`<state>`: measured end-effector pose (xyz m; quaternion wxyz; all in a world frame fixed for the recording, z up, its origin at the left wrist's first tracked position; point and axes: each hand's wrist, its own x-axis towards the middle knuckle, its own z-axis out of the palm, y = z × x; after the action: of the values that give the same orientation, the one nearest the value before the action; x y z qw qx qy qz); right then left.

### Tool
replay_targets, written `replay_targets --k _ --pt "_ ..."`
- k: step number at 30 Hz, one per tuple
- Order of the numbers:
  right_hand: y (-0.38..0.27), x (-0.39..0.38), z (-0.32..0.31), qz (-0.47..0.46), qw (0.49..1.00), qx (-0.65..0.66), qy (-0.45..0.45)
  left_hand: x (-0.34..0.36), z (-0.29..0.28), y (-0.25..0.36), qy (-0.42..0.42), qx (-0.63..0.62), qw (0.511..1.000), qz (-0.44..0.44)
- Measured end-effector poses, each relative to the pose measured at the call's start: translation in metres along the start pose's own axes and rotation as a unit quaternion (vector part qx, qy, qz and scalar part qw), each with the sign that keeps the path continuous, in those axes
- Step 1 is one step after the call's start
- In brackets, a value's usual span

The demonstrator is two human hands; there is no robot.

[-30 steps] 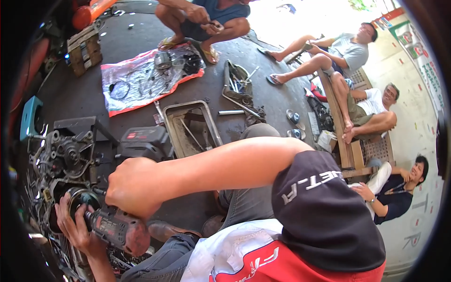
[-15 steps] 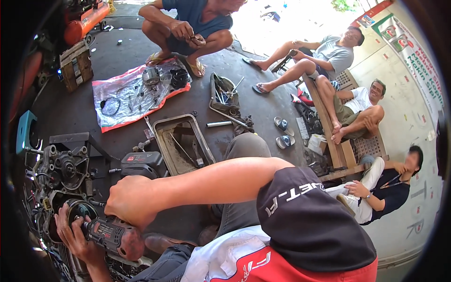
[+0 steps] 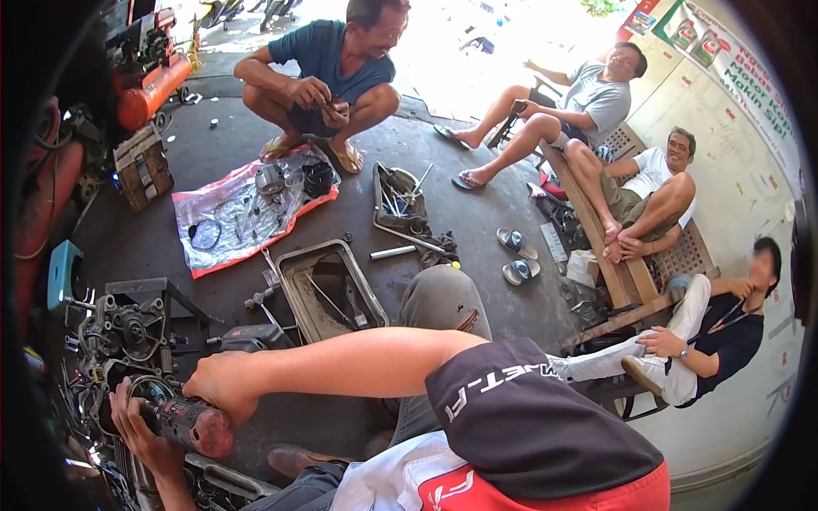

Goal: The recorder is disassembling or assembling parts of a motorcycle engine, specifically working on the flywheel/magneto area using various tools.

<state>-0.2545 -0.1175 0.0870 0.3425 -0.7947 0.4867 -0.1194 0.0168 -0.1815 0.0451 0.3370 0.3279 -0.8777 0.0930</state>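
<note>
My right hand (image 3: 223, 385) is closed round the grip of a red and black power driver (image 3: 203, 427), its fingers mostly hidden behind the tool. The driver's nose points left into a round opening with a metallic rim on the engine (image 3: 128, 328). My left hand (image 3: 146, 430) is beside that nose, fingers stretched and apart along the rim of the opening; its thumb is mostly hidden by the driver. The engine is a grey, greasy metal block with exposed casings and bolts, standing at the far left. What the driver's tip touches cannot be made out.
Beyond my arm are a dirty metal tray (image 3: 375, 294) with a brush, a black tool case (image 3: 247, 339) and a tool bin (image 3: 400, 200). Small parts lie on a plastic sheet (image 3: 247, 213), where a person (image 3: 328, 77) squats. Several people sit on a wooden bench (image 3: 626, 277) at right.
My view has shifted, so most of the scene sits lower in the picture. Both hands stay at the engine with the driver. A seated person in grey has raised an arm.
</note>
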Motion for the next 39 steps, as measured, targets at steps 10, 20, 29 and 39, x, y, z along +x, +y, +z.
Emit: replay_targets --k 10,20,29,39 --pt "-0.009 -0.019 -0.016 -0.043 0.999 0.001 0.017 0.029 -0.047 0.035 -0.065 -0.026 0.996 0.057" --pt "-0.012 -0.007 -0.027 -0.057 0.994 0.087 -0.024 0.009 -0.024 0.025 -0.069 0.048 0.996 0.03" --pt "-0.011 -0.001 -0.031 -0.009 0.999 0.021 -0.028 0.008 -0.017 0.013 -0.071 0.053 0.994 0.063" --pt "-0.014 0.011 -0.041 -0.064 0.994 -0.006 -0.09 0.007 -0.02 0.021 -0.041 0.021 0.999 0.007"
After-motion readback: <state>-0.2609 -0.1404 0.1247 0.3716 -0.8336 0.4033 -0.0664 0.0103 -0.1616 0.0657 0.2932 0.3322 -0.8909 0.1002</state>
